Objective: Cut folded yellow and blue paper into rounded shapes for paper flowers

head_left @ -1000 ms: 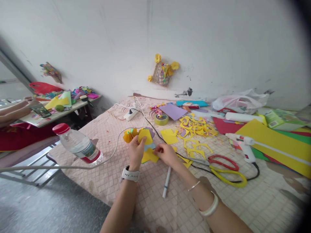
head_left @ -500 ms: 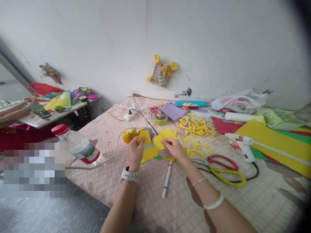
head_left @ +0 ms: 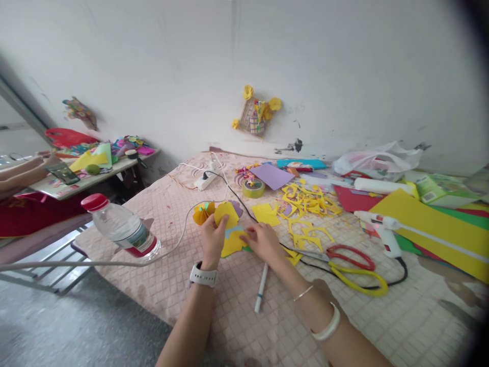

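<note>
My left hand (head_left: 212,238) pinches a yellow paper petal (head_left: 226,214) between thumb and fingers, upright above the table. My right hand (head_left: 265,245) has its fingers bent together at the right edge of other yellow paper petals (head_left: 232,244) lying on the cloth. Whether it grips one of them is not clear. Behind my left hand sits a folded orange-yellow paper flower (head_left: 204,212), with a purple paper piece (head_left: 236,207) beside the held petal. A cut yellow sheet (head_left: 266,214) lies past my right hand, and a white marker (head_left: 261,288) below it.
Scissors (head_left: 358,279) and a glue gun (head_left: 384,229) lie to the right, near coloured sheets (head_left: 431,224). Yellow scraps (head_left: 309,201) and tape (head_left: 253,189) are behind. A bottle (head_left: 122,229) and a cable (head_left: 179,237) are left. Another person's arm (head_left: 23,173) rests at a second table.
My right hand has moved left and down to the petals on the table. The yellow petal it held apart is no longer visible there. My left hand stays nearly in place.
</note>
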A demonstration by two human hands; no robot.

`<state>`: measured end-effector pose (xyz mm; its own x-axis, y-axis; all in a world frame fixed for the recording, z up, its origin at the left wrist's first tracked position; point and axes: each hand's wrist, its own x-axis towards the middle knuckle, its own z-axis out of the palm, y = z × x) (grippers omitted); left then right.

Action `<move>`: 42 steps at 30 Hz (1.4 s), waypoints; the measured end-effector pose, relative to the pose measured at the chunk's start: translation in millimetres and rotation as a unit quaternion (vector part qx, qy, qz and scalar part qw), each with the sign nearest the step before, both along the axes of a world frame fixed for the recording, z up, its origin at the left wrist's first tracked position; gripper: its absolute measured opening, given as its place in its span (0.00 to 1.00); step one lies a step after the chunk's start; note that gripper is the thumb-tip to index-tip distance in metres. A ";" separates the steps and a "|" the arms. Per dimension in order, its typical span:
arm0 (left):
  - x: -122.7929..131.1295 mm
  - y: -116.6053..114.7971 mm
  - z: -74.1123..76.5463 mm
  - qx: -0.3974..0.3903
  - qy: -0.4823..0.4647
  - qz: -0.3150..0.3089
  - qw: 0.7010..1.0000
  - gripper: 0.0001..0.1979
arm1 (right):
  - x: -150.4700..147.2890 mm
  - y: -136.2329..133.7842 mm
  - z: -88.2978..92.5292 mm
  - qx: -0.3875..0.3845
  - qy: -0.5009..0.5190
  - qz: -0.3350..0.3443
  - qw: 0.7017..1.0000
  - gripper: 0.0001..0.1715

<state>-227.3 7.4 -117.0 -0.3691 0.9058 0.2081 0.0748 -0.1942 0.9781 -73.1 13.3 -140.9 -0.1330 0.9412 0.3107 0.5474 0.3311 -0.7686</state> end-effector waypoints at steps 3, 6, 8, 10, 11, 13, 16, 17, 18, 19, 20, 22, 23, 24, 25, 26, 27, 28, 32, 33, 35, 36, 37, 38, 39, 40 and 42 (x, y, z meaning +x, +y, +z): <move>-2.4 0.3 0.6 0.002 0.011 0.017 1.000 0.14 | -4.2 -0.1 -7.0 0.008 -0.031 -0.005 0.999 0.12; -3.6 1.2 -1.5 -0.012 0.027 0.019 0.999 0.13 | -4.1 2.8 -8.9 0.008 -0.018 0.003 1.000 0.09; -5.4 2.7 -5.0 -0.035 0.039 0.013 0.999 0.13 | -0.6 5.7 -6.4 0.015 0.005 -0.006 1.000 0.07; -6.6 4.6 -9.5 -0.069 0.051 -0.012 0.996 0.13 | 4.0 7.8 -1.8 0.036 0.027 -0.036 0.998 0.06; -6.2 5.4 -11.6 -0.088 0.057 -0.033 0.994 0.14 | 6.0 8.1 0.7 0.053 0.035 -0.053 0.997 0.05; -3.1 6.4 -14.8 -0.120 0.062 -0.084 0.987 0.16 | 7.5 6.6 4.8 0.088 0.040 -0.071 0.993 0.05; 5.0 5.2 -15.4 -0.142 0.056 -0.155 0.976 0.17 | 3.9 0.5 6.9 0.130 0.017 -0.047 0.990 0.06; 7.5 4.3 -14.5 -0.144 0.052 -0.172 0.973 0.17 | 1.8 -1.8 6.7 0.139 0.005 -0.033 0.990 0.07; 9.6 3.4 -13.3 -0.143 0.049 -0.183 0.971 0.17 | -0.1 -3.8 6.3 0.145 -0.008 -0.021 0.989 0.09; 11.2 2.5 -12.0 -0.141 0.045 -0.190 0.971 0.17 | -1.8 -5.6 5.9 0.150 -0.019 -0.012 0.988 0.10; 12.2 1.9 -10.8 -0.139 0.042 -0.192 0.971 0.17 | -3.0 -6.9 5.7 0.153 -0.029 -0.004 0.988 0.10; 12.7 1.7 -9.5 -0.131 0.038 -0.185 0.973 0.17 | -4.2 -8.5 5.9 0.156 -0.045 0.014 0.987 0.12; 12.2 2.1 -9.4 -0.127 0.038 -0.177 0.975 0.17 | -4.5 -8.9 6.2 0.155 -0.052 0.023 0.986 0.13; 11.3 2.7 -9.7 -0.123 0.040 -0.165 0.978 0.16 | -4.7 -9.1 6.4 0.153 -0.058 0.033 0.986 0.14; 10.0 3.3 -10.3 -0.119 0.043 -0.150 0.981 0.16 | -5.0 -9.2 6.4 0.150 -0.064 0.040 0.986 0.16; 8.2 3.7 -10.9 -0.115 0.045 -0.130 0.984 0.17 | -5.6 -9.2 6.1 0.145 -0.069 0.044 0.986 0.17; 6.0 3.9 -11.2 -0.109 0.046 -0.106 0.987 0.17 | -6.5 -9.3 5.2 0.139 -0.075 0.044 0.986 0.17; 3.7 3.7 -11.2 -0.102 0.046 -0.080 0.991 0.17 | -7.7 -9.5 3.9 0.131 -0.083 0.040 0.987 0.16; -3.8 0.5 -6.2 -0.055 0.027 0.011 0.998 0.12 | -14.3 -11.4 -4.7 0.093 -0.132 0.025 0.987 0.13; -4.5 -0.3 -4.3 -0.042 0.020 0.024 0.999 0.11 | -15.9 -12.3 -6.7 0.086 -0.143 0.028 0.986 0.15; -4.3 -1.1 -1.0 -0.023 0.002 0.038 0.999 0.11 | -18.5 -14.2 -8.8 0.077 -0.153 0.041 0.984 0.15; -3.7 -0.9 0.0 -0.017 -0.007 0.040 0.999 0.12 | -19.4 -15.1 -8.7 0.076 -0.152 0.049 0.984 0.14; -3.1 -0.5 0.6 -0.014 -0.015 0.041 0.999 0.12 | -19.7 -15.7 -7.9 0.075 -0.146 0.058 0.985 0.11; -2.7 0.2 0.7 -0.012 -0.024 0.042 0.999 0.12 | -19.6 -15.9 -6.4 0.076 -0.136 0.066 0.986 0.08; -2.5 1.0 0.5 -0.011 -0.031 0.042 0.999 0.12 | -19.0 -15.7 -4.3 0.078 -0.122 0.075 0.987 0.04; -2.7 1.7 0.0 -0.011 -0.038 0.043 0.998 0.12 | -17.8 -15.1 -1.8 0.080 -0.103 0.082 0.988 0.00; -4.2 2.8 -1.1 -0.013 -0.049 0.043 0.998 0.12 | -14.0 -12.7 3.5 0.084 -0.053 0.085 0.991 0.05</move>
